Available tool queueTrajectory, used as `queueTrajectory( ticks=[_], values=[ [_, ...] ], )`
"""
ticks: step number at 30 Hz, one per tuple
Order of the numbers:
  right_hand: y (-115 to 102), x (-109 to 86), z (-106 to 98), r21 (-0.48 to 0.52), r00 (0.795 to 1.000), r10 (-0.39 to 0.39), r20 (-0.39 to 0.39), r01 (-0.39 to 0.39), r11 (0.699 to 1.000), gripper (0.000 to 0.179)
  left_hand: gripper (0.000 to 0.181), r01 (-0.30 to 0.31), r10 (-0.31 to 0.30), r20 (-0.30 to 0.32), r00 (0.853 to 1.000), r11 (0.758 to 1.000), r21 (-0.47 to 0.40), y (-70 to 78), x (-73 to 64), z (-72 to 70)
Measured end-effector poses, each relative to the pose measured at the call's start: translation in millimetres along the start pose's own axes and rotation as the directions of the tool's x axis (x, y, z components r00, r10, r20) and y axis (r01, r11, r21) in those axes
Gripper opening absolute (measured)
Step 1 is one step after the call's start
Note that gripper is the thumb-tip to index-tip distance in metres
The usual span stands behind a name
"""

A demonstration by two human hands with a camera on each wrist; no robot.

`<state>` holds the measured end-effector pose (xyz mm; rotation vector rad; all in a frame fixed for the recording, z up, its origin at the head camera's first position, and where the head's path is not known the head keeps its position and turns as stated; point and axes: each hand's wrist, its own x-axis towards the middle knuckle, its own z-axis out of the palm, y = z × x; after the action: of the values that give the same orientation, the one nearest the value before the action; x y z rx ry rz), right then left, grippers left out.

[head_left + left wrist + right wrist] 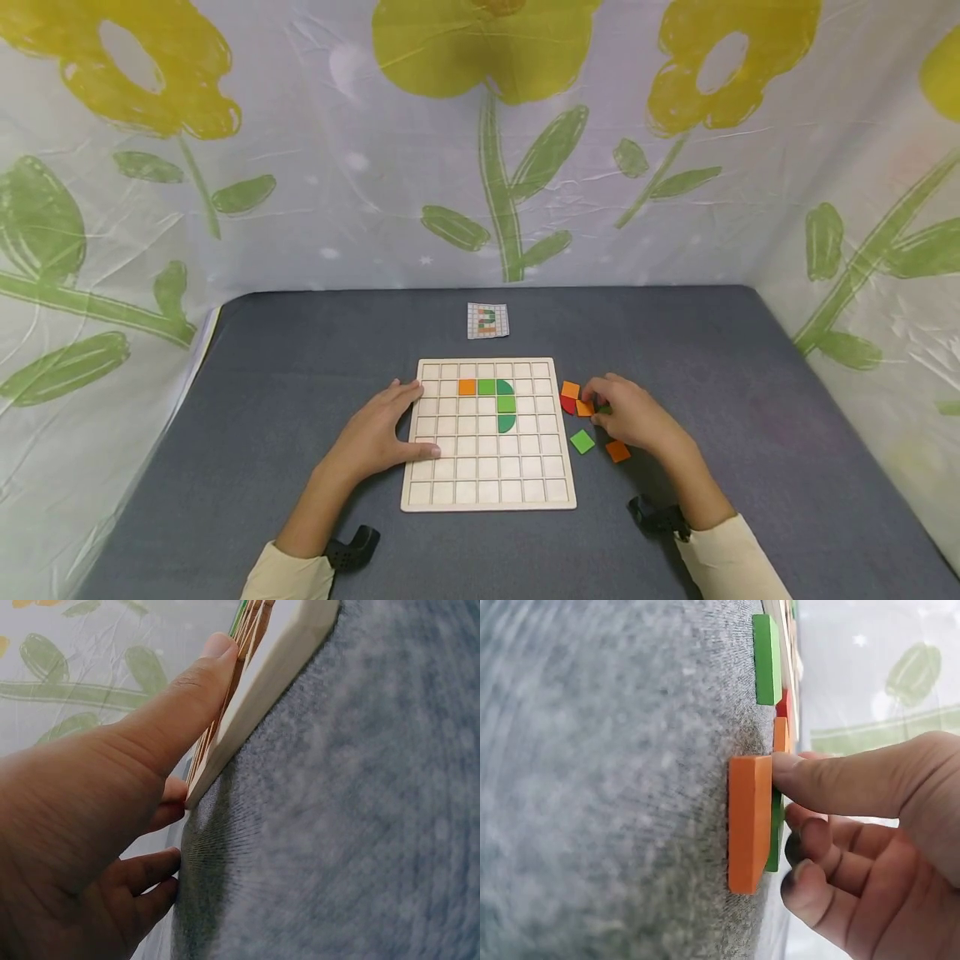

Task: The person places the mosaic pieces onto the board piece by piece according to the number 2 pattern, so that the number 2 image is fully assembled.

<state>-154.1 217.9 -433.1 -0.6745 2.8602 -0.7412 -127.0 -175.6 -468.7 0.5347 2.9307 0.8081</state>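
Note:
My left hand (378, 429) rests at the left side of a pale wooden grid board (487, 492), its thumb over the near-left squares and its fingers stretched along the edge. In the left wrist view the thumb (187, 697) lies on the board's top. Just right of the board, my right hand (633, 412) pinches an orange square tile (584, 408) at its edges between thumb and index finger. Its other fingers curl above a green tile (774, 832) partly hidden beneath them. Another orange tile (748, 825) lies flat in front of that thumb.
On the board sit an orange square (467, 387), green squares (487, 387) and dark green rounded pieces (506, 423). Loose beside it lie a red piece (567, 404), an orange tile (570, 389) and a green tile (582, 442). Behind the board is a small pattern card (487, 321).

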Motion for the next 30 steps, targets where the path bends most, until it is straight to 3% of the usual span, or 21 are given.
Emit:
queueTrajectory(
  ticks=[3, 8, 11, 17, 30],
  values=[
    [1, -1.3, -3, -0.009, 1.000, 0.019, 0.001, -0.019, 1.000, 0.024, 0.104, -0.003, 0.003, -0.002, 1.000, 1.000, -0.001, -0.1, -0.1, 0.9],
    [2, -5.0, -11, -0.081, 0.988, 0.149, 0.038, -0.146, 0.986, 0.028, 0.104, 0.000, 0.000, 0.000, 1.000, 1.000, -0.002, -0.1, -0.4, 1.2],
    [2, -6.1, -16, -0.105, 0.980, 0.184, 0.078, -0.175, 0.979, 0.027, 0.104, 0.003, -0.003, 0.000, 1.000, 1.000, -0.006, -0.3, -0.5, 0.5],
    [-1, -6.6, -20, -0.122, 0.979, 0.172, 0.113, -0.158, 0.980, 0.019, 0.104, -0.003, 0.003, -0.003, 1.000, 1.000, -0.010, -0.5, -0.1, -0.6],
    [-6, -7.8, -21, -0.113, 0.976, 0.178, 0.125, -0.164, 0.980, 0.019, 0.104, 0.002, -0.002, -0.002, 1.000, 1.000, -0.011, -1.4, -0.1, 0.5]
  ],
)
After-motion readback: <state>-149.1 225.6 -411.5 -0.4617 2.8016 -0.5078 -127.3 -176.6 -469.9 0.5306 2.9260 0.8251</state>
